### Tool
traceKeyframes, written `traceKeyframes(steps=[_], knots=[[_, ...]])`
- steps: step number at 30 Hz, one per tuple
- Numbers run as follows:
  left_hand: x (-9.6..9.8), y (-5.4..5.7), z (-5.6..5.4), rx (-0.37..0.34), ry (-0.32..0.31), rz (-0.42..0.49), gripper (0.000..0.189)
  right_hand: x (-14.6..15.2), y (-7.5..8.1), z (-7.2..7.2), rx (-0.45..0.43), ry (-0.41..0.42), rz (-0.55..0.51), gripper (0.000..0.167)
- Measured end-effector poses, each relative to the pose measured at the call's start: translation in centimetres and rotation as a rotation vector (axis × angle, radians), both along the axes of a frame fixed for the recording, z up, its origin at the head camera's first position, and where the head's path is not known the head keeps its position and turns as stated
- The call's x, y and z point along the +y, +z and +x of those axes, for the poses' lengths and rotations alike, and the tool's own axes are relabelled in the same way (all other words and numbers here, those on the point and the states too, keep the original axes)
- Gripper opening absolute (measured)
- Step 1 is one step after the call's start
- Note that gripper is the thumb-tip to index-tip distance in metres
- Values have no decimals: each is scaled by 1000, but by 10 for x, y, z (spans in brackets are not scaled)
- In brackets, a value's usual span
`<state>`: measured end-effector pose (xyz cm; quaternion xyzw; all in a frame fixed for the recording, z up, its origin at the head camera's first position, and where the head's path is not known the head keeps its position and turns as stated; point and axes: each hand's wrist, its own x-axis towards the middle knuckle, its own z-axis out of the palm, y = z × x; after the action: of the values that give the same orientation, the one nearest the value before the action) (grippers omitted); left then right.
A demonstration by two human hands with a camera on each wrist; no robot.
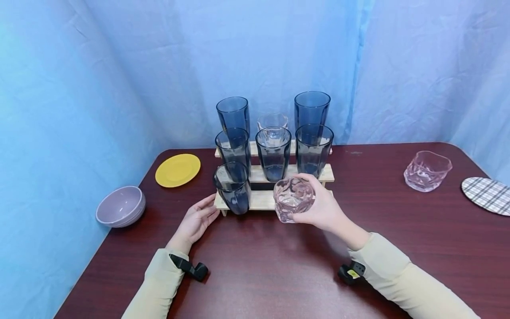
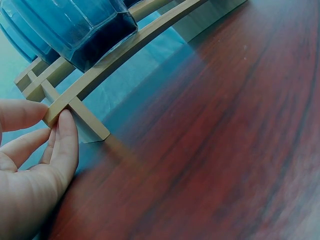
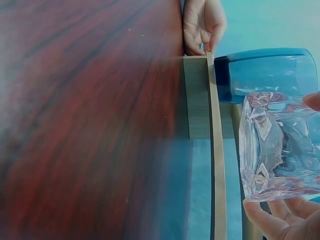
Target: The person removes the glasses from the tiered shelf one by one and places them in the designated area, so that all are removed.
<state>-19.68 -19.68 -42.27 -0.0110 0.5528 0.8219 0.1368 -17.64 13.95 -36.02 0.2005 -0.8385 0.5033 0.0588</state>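
Observation:
A three-tiered wooden rack [image 1: 261, 201] stands at the middle of the table. My left hand [image 1: 195, 223] pinches the left end of its lowest tier, with a thumb [image 2: 22, 114] on top and fingertips beneath. My right hand [image 1: 327, 209] grips a clear, pinkish glass tumbler [image 1: 292, 199] by its side, thumb on one face and fingers on the other. The right wrist view has this tumbler over the front tier, to the right of a tall blue glass [image 3: 270, 75]. That blue glass stands at the front tier's left end.
Three blue glasses [image 1: 273, 155] line the middle tier. On the top tier a clear tumbler [image 1: 272, 119] sits between two blue ones. A yellow plate [image 1: 177, 170] and lilac bowl [image 1: 121, 207] lie left; a pinkish tumbler [image 1: 427, 172] and checked round mat [image 1: 488, 195] are right.

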Motion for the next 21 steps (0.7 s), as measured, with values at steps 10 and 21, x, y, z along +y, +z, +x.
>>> traceKeyframes(steps=[10, 21], knots=[[-1, -1, 0, 13, -3, 1, 57, 17, -4, 6, -17, -56, 52, 88], [0, 0, 0, -1, 1, 5, 57, 44, -4, 9, -15, -92, 50, 89]])
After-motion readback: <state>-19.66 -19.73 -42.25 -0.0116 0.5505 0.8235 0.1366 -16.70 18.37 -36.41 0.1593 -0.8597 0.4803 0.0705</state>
